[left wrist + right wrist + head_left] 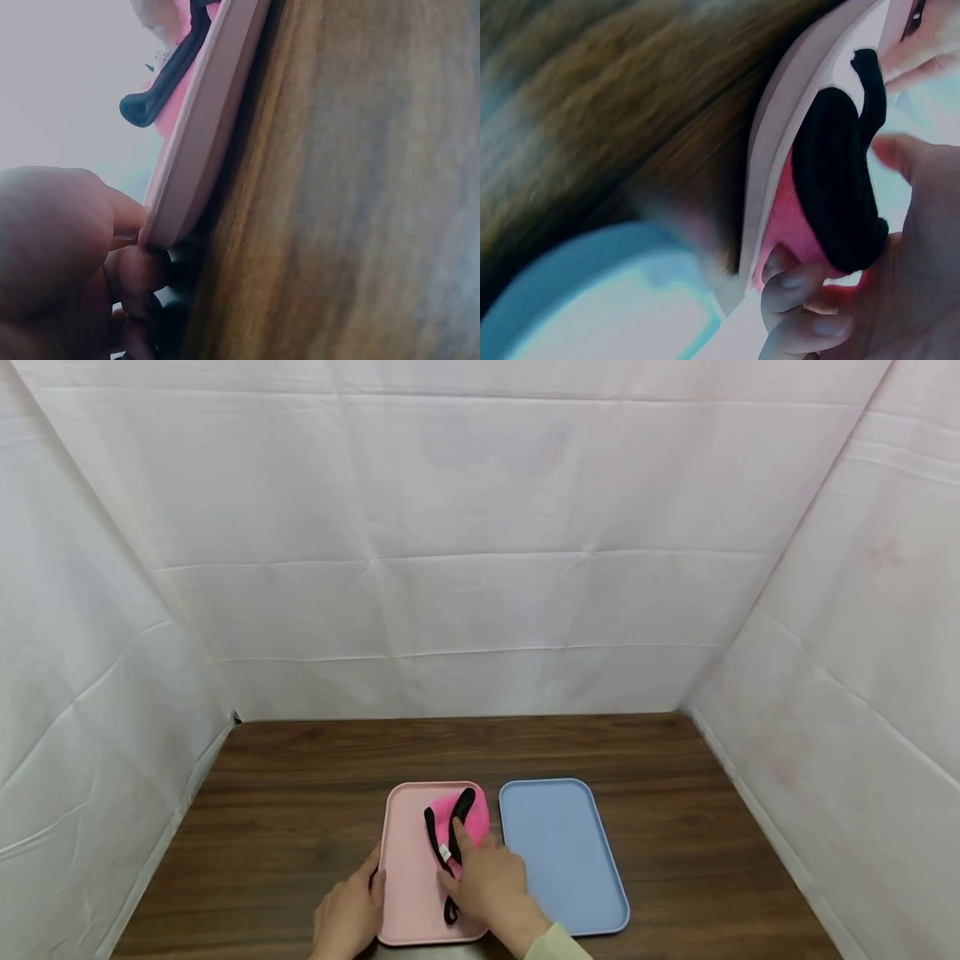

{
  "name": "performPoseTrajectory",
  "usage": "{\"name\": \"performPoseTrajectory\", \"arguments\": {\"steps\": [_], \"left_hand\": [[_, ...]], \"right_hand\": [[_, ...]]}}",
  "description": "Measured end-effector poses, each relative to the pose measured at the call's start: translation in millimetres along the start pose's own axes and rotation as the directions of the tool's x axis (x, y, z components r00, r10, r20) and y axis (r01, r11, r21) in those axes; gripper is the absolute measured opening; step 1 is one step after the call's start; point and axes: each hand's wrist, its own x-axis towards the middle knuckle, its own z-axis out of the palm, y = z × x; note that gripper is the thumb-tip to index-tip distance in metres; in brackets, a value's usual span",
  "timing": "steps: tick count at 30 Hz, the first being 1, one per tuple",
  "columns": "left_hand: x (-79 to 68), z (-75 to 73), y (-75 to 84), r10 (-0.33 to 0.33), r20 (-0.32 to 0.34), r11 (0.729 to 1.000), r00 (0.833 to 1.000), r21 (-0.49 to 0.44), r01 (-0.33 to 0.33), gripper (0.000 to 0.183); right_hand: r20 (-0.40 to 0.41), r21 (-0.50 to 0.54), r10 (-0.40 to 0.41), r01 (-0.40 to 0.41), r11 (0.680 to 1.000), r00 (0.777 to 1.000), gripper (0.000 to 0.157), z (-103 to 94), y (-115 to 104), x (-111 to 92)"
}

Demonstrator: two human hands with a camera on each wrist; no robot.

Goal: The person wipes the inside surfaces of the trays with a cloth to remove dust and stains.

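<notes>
A pink tray [403, 877] lies on the wooden table, with a bright pink cloth item [477, 820] on its right half. Black trim [832, 176] and a small white tag [445, 852] show on the cloth, whose exact kind is not clear. My left hand [349, 912] grips the tray's left edge, thumb at the rim and fingers beneath it in the left wrist view. Over the cloth lies my right hand [495, 878], its thumb on one side and curled fingers on the other in the right wrist view. The palm hides the cloth's lower right part.
Just right of the pink tray is a blue tray [561, 852], close beside my right wrist. Dark wooden tabletop [675, 827] surrounds both trays. White creased sheets [480, 610] close off the table's back and both sides.
</notes>
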Motion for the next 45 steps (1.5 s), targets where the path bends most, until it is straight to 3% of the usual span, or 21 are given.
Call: {"name": "performPoseTrajectory", "arguments": {"steps": [4, 11, 20, 28, 34, 39, 45], "left_hand": [[0.6, -1.0, -0.8, 0.002, 0.004, 1.0, 1.0, -0.01, -0.002, 0.045], [1.4, -0.3, -0.8, 0.001, 0.001, 0.999, 1.0, -0.036, -0.001, 0.044], [2.1, -4.7, -3.8, -0.025, 0.021, 0.994, 0.999, -0.102, 0.027, 0.051], [-1.8, -10.3, 1.7, -0.036, -0.008, 0.994, 0.999, -0.106, 0.035, 0.052], [-12.4, -15.7, 21.1, -0.044, -0.044, 0.985, 0.998, -0.169, 0.036, 0.049], [-21.2, -13.0, 38.9, -0.003, -0.108, 0.983, 0.994, -0.185, -0.017, 0.046], [-30.1, 4.0, 61.3, 0.078, -0.137, 0.973, 0.988, -0.207, -0.105, 0.052]], "right_hand": [[-0.053, -0.008, -0.016, 0.015, 1.0, 0.998, 0.091, 4.2, -4.7, -4.0], [-0.221, 0.004, -0.053, 0.055, 0.998, 0.974, 0.083, 15.4, -5.0, -6.8], [-0.315, 0.138, -0.099, 0.149, 0.979, 0.944, 0.074, 17.4, 0.6, -7.7], [-0.281, 0.252, -0.1, 0.174, 0.952, 0.954, 0.073, 4.6, 12.8, -15.6], [-0.264, 0.328, -0.053, 0.141, 0.934, 0.963, 0.075, 4.9, 29.2, -24.1], [-0.295, 0.359, -0.015, 0.125, 0.925, 0.955, 0.074, 7.8, 46.2, -29.2], [-0.28, 0.39, 0.048, 0.068, 0.919, 0.959, 0.082, 7.0, 64.8, -33.6]]}}
